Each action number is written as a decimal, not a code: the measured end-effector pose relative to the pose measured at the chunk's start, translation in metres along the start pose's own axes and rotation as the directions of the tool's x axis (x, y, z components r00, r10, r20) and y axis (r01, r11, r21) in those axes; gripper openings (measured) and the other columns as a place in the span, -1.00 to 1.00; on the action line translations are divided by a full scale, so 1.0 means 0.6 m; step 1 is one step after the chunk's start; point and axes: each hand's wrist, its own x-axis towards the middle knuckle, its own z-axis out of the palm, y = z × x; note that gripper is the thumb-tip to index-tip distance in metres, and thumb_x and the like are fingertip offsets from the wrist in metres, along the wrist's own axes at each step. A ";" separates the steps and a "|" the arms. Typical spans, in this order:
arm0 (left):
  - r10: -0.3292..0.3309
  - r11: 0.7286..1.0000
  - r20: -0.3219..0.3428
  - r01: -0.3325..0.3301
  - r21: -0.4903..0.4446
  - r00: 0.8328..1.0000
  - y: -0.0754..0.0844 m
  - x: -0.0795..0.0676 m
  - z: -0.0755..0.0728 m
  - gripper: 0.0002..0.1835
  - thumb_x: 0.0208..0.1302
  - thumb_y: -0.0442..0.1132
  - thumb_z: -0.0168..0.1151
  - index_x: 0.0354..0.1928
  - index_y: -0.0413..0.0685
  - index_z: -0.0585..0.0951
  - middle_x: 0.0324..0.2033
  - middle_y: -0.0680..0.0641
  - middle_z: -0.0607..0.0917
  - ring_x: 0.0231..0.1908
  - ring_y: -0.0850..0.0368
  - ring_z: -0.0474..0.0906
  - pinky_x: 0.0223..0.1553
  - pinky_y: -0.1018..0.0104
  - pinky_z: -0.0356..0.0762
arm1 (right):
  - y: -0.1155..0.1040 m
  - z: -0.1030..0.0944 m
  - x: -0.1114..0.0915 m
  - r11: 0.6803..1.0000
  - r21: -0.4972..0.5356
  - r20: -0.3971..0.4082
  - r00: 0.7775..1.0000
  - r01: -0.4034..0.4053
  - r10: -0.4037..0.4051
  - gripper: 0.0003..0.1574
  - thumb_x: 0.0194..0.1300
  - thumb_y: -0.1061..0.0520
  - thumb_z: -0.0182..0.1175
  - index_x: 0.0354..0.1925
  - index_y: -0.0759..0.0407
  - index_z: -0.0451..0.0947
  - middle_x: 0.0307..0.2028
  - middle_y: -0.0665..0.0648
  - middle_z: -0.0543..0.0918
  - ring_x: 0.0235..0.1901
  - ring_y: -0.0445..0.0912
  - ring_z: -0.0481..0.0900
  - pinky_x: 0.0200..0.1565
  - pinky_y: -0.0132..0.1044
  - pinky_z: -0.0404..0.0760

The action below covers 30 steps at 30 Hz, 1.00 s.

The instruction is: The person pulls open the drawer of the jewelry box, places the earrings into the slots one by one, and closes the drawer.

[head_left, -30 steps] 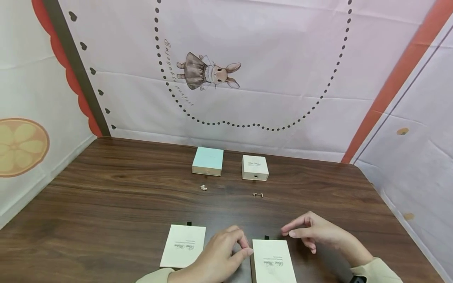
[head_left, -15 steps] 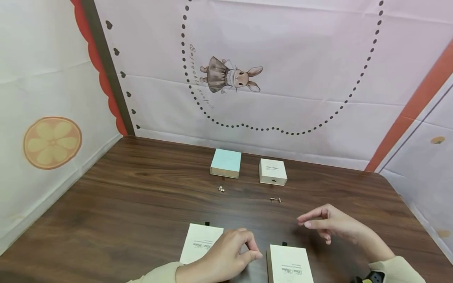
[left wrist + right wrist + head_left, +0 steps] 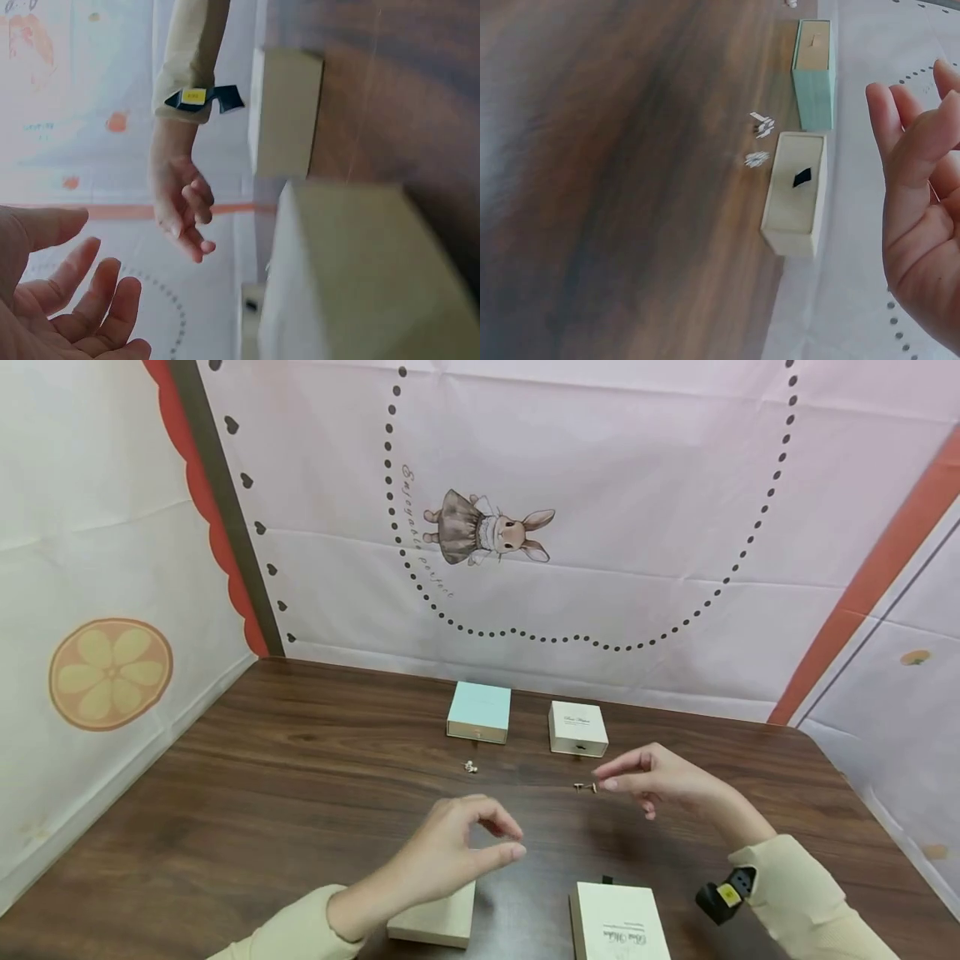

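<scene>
My right hand (image 3: pixel 667 785) hovers over the back right of the table, thumb and forefinger apart, holding nothing. Its fingertips are right by a pair of small stud earrings (image 3: pixel 585 787), which sparkle in the right wrist view. Behind them stands a small white drawer box (image 3: pixel 577 727) with a black pull tab. My left hand (image 3: pixel 457 852), thumb and fingers parted around nothing, hangs over a cream box (image 3: pixel 435 922) and hides much of it. A second cream box (image 3: pixel 621 922) with printed lettering and a black tab lies between the two forearms.
A pale blue drawer box (image 3: pixel 480 710) stands at the back, left of the white one. Before it lies a small cluster of earrings (image 3: pixel 470 767). A printed cloth (image 3: pixel 637 527) hangs behind the dark wooden table (image 3: pixel 300 793).
The right hand has moved forward and left to the stud earrings. The left hand has lifted away from beside the right cream box, moved left, and its thumb and fingers have parted.
</scene>
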 end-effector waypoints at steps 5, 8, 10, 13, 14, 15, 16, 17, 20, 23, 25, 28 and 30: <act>-0.019 1.000 -0.030 0.019 0.016 0.999 -0.014 0.016 -0.038 -0.87 0.07 -0.16 0.31 -0.31 0.06 0.62 -0.36 0.20 0.64 -0.28 0.28 0.51 -0.16 0.29 0.41 | -0.023 -0.003 0.034 0.999 -0.045 -0.012 1.000 0.010 -0.011 -0.46 0.20 0.11 0.20 0.04 0.47 0.44 -0.53 0.05 0.55 -0.77 -0.24 0.33 -0.65 -0.27 0.51; -0.023 1.000 -0.037 0.024 0.011 0.999 -0.027 0.025 -0.060 -0.89 0.09 -0.18 0.29 -0.31 0.04 0.62 -0.36 0.16 0.65 -0.30 0.28 0.53 -0.21 0.33 0.46 | -0.034 -0.002 0.053 1.000 -0.029 -0.025 1.000 0.006 -0.007 -0.45 0.18 0.11 0.23 0.03 0.47 0.45 -0.42 0.06 0.60 -0.75 -0.24 0.33 -0.63 -0.30 0.51; -0.030 1.000 -0.038 0.030 0.001 0.999 -0.038 0.031 -0.073 -0.88 0.10 -0.19 0.29 -0.30 0.01 0.62 -0.38 0.13 0.65 -0.33 0.28 0.54 -0.25 0.34 0.47 | -0.041 -0.002 0.066 0.999 -0.044 -0.033 0.999 0.006 -0.007 -0.44 0.16 0.10 0.24 0.03 0.46 0.45 -0.34 0.08 0.62 -0.75 -0.23 0.34 -0.62 -0.30 0.52; -0.037 0.999 -0.037 0.037 -0.009 0.999 -0.057 0.041 -0.089 -0.85 0.12 -0.17 0.27 -0.28 -0.05 0.63 -0.41 0.09 0.64 -0.37 0.25 0.53 -0.30 0.33 0.47 | -0.051 0.000 0.083 0.998 -0.064 -0.049 0.999 -0.009 0.006 -0.43 0.14 0.07 0.26 0.03 0.42 0.47 -0.28 0.12 0.63 -0.75 -0.21 0.36 -0.59 -0.26 0.52; -0.045 0.999 -0.038 0.045 -0.007 0.998 -0.063 0.044 -0.093 -0.84 0.13 -0.17 0.27 -0.27 -0.06 0.63 -0.43 0.10 0.63 -0.38 0.24 0.52 -0.30 0.33 0.47 | -0.054 0.000 0.088 0.997 -0.071 -0.053 0.999 -0.013 0.010 -0.43 0.14 0.06 0.26 0.04 0.41 0.47 -0.28 0.09 0.63 -0.75 -0.20 0.36 -0.59 -0.25 0.52; -0.048 0.999 -0.040 0.048 -0.007 0.998 -0.069 0.048 -0.098 -0.83 0.13 -0.16 0.27 -0.27 -0.07 0.63 -0.45 0.09 0.63 -0.39 0.23 0.51 -0.33 0.33 0.46 | -0.056 0.001 0.093 0.997 -0.071 -0.056 0.998 -0.018 0.014 -0.43 0.15 0.05 0.26 0.04 0.38 0.48 -0.27 0.09 0.63 -0.74 -0.20 0.37 -0.57 -0.24 0.52; -0.049 0.999 -0.041 0.049 -0.004 0.998 -0.075 0.051 -0.102 -0.81 0.13 -0.15 0.26 -0.27 -0.09 0.63 -0.46 0.08 0.62 -0.41 0.22 0.50 -0.36 0.33 0.46 | -0.059 0.002 0.097 0.998 -0.062 -0.059 0.998 -0.025 0.022 -0.44 0.14 0.05 0.26 0.03 0.36 0.49 -0.32 0.10 0.62 -0.74 -0.19 0.36 -0.57 -0.23 0.51; -0.054 0.999 -0.042 0.055 0.002 0.998 -0.080 0.054 -0.105 -0.81 0.14 -0.15 0.26 -0.26 -0.09 0.63 -0.46 0.08 0.61 -0.42 0.21 0.49 -0.38 0.34 0.45 | -0.061 0.003 0.102 0.998 -0.052 -0.063 0.998 -0.033 0.029 -0.45 0.14 0.05 0.26 0.03 0.34 0.50 -0.31 0.09 0.62 -0.73 -0.19 0.36 -0.56 -0.24 0.50; -0.083 0.996 -0.047 0.083 0.009 0.995 -0.094 0.063 -0.115 -0.81 0.15 -0.13 0.25 -0.26 -0.07 0.63 -0.47 0.08 0.60 -0.43 0.18 0.46 -0.44 0.33 0.41 | -0.065 0.005 0.116 0.998 -0.032 -0.075 0.996 -0.046 0.043 -0.48 0.14 0.05 0.26 0.03 0.28 0.51 -0.37 0.08 0.58 -0.73 -0.18 0.35 -0.55 -0.26 0.48; -0.108 0.994 -0.052 0.108 0.013 0.993 -0.108 0.073 -0.124 -0.81 0.17 -0.12 0.23 -0.26 -0.06 0.63 -0.46 0.06 0.59 -0.43 0.16 0.46 -0.44 0.31 0.41 | -0.067 0.006 0.128 0.999 -0.013 -0.079 0.996 -0.042 0.041 -0.46 0.15 0.07 0.25 0.05 0.32 0.49 -0.20 0.16 0.56 -0.72 -0.20 0.35 -0.55 -0.27 0.49; -0.113 0.993 -0.059 0.115 0.016 0.992 -0.117 0.080 -0.130 -0.80 0.18 -0.11 0.22 -0.25 -0.08 0.63 -0.45 0.04 0.59 -0.43 0.16 0.45 -0.43 0.30 0.41 | -0.068 0.006 0.136 0.999 -0.008 -0.086 0.995 -0.043 0.042 -0.45 0.16 0.07 0.25 0.06 0.34 0.47 -0.11 0.23 0.53 -0.70 -0.21 0.35 -0.54 -0.28 0.48; -0.116 0.993 -0.067 0.117 0.017 0.991 -0.129 0.089 -0.136 -0.78 0.20 -0.11 0.20 -0.25 -0.11 0.63 -0.44 -0.04 0.61 -0.44 0.15 0.43 -0.44 0.30 0.40 | -0.068 0.006 0.147 0.999 0.011 -0.103 0.993 -0.050 0.051 -0.44 0.17 0.07 0.24 0.08 0.35 0.45 -0.01 0.30 0.48 -0.69 -0.20 0.34 -0.53 -0.29 0.45; -0.126 0.992 -0.065 0.127 0.011 0.990 -0.137 0.095 -0.140 -0.75 0.21 -0.10 0.19 -0.24 -0.15 0.62 -0.41 -0.10 0.62 -0.44 0.15 0.43 -0.43 0.29 0.40 | -0.067 0.006 0.155 0.999 0.014 -0.119 0.991 -0.052 0.053 -0.43 0.17 0.07 0.23 0.09 0.35 0.44 -0.05 0.31 0.50 -0.69 -0.19 0.34 -0.52 -0.29 0.43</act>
